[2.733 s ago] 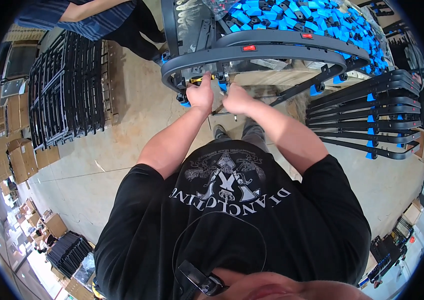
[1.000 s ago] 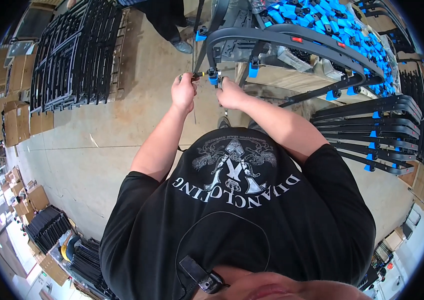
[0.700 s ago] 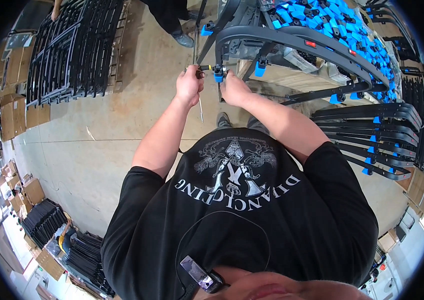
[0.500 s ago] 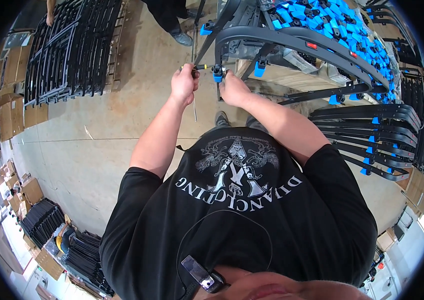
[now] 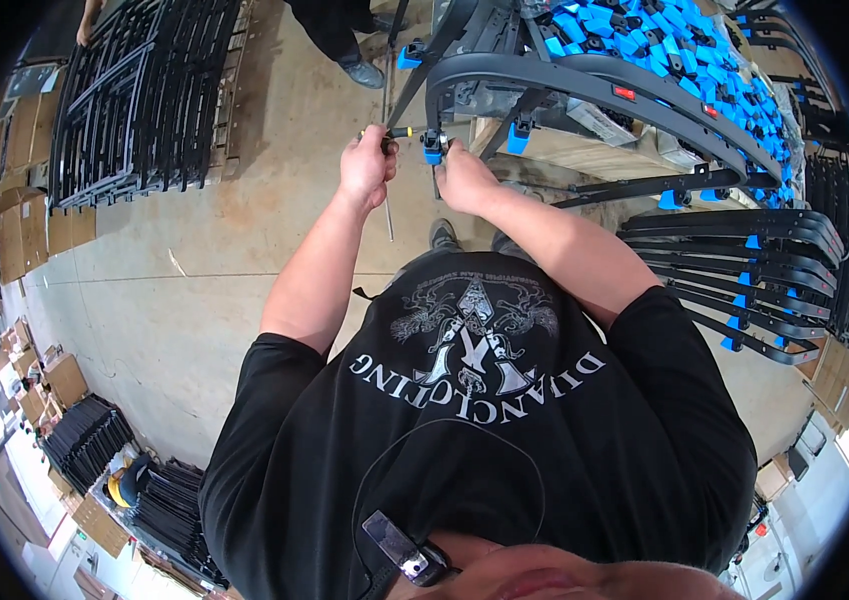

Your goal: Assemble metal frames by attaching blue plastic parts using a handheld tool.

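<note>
My left hand [image 5: 366, 168] is closed around a slim hand tool [image 5: 402, 132] with a black and yellow handle; its exact kind is hard to make out. The tool points right, toward a blue-and-black fitting [image 5: 433, 150] at the lower end of a black curved metal frame [image 5: 505, 66]. On the other side of that fitting, my right hand [image 5: 466, 180] has its fingers closed against a small silvery part, mostly hidden by the fingers. A second blue fitting [image 5: 519, 137] hangs on the frame just to the right.
A large heap of blue and black fittings [image 5: 690, 55] lies beyond the frame. Curved black bars [image 5: 735, 260] are stacked at right, black frames [image 5: 145, 110] at far left. Another person's leg [image 5: 335, 35] stands ahead. A thin rod [image 5: 390, 215] shows below my left hand.
The frame and both hands have shifted very slightly left in the picture. Both grips look the same. At the lower left, a distant person has bent or shifted position.
</note>
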A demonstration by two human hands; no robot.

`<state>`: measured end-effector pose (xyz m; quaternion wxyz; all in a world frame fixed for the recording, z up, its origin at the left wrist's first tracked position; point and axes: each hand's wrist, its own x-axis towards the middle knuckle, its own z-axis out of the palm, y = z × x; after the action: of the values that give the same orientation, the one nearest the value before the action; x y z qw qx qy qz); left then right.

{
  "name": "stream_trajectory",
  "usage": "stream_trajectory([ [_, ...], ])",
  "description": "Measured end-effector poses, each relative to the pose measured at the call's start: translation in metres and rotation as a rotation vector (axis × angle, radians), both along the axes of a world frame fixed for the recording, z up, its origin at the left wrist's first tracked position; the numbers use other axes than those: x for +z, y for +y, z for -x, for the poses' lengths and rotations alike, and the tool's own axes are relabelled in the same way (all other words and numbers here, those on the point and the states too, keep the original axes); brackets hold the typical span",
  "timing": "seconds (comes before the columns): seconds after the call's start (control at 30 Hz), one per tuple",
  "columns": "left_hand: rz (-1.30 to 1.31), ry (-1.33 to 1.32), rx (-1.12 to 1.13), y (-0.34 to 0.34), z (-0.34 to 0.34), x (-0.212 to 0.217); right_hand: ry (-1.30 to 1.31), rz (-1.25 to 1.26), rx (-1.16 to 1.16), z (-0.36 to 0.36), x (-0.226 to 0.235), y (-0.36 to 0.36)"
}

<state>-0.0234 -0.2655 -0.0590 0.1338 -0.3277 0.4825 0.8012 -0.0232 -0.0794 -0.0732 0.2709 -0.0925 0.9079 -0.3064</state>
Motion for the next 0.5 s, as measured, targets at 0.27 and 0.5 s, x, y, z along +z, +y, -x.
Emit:
stream_trajectory([
  [0.27, 0.047, -0.036, -0.033, -0.0006, -0.0047, -0.0035, -0.005, 0.009, 0.007, 0.0011, 0.0009, -0.0004],
  [0.5, 0.029, -0.041, 0.0, 0.0018, -0.0115, -0.0038, 0.018, 0.031, 0.005, 0.0018, -0.0022, 0.0003],
])
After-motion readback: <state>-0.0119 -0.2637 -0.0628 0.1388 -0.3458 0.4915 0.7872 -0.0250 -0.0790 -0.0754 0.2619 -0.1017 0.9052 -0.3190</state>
